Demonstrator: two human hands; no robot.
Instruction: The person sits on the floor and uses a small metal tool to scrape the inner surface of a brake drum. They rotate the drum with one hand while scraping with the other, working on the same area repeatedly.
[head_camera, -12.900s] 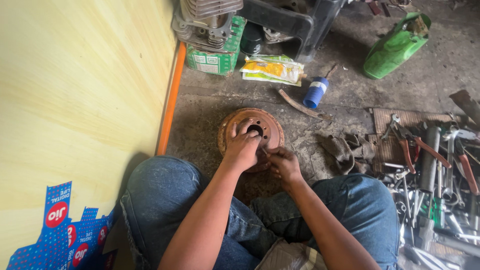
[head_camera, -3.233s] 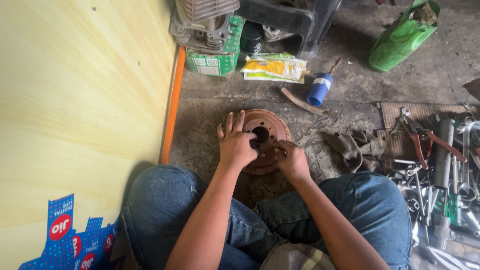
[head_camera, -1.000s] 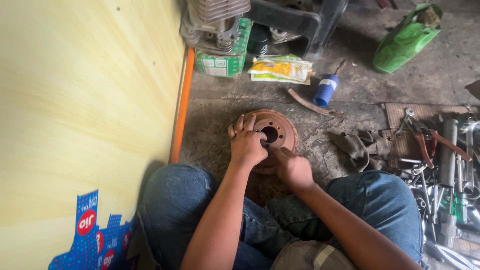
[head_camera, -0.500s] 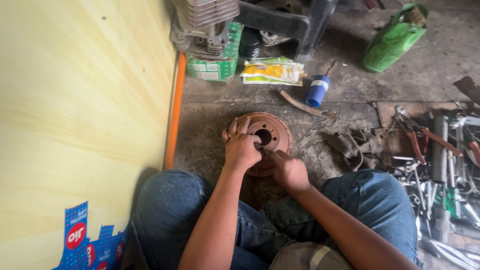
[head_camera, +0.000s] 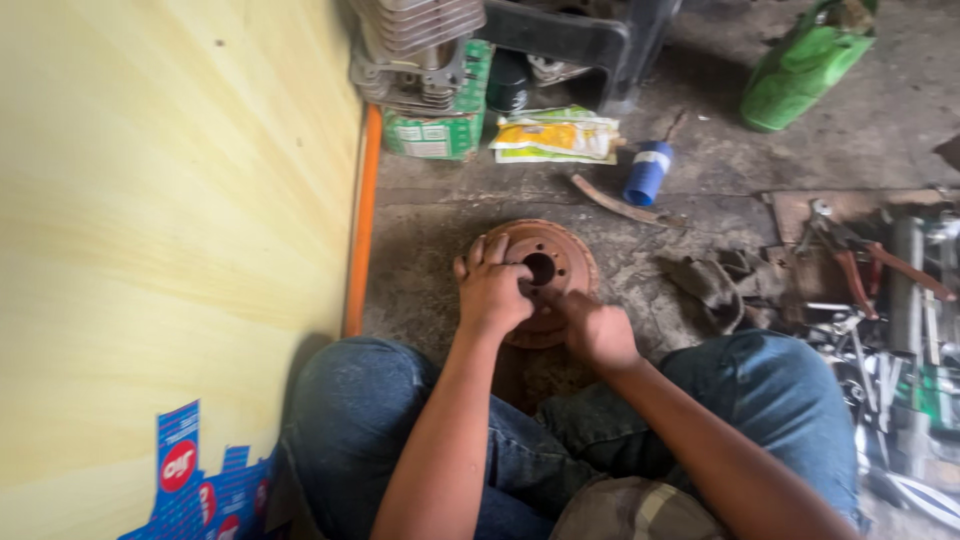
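We see a round, rust-brown metal brake drum (head_camera: 545, 275) lying flat on the grey concrete floor (head_camera: 440, 215), just in front of our knees in blue jeans (head_camera: 360, 420), with its open centre hole turned up. Our left hand (head_camera: 492, 290) lies over the left part of the drum, fingers spread on its face and its grip pressing down on the metal rather than closing around it. Our right hand (head_camera: 598, 330) is at the near right edge of the drum, its fingers bent toward the centre hole; its grip is narrow, and we cannot tell if it pinches some small part or only touches the rim of the hole. We judge this drum to be heavy and fully stiff, thick cast metal that will not bend, and its rusty surface looks rough and dusty, so it should not slip easily but may leave dirt on the skin. The good places to hold it are, in our opinion, the outer rim with both hands on opposite sides, or a finger hooked in the centre hole. Near it lie a blue plastic cylinder (head_camera: 648, 173), a yellow and white plastic packet (head_camera: 555, 137) and a pile of metal hand tools (head_camera: 880, 300) to the right.
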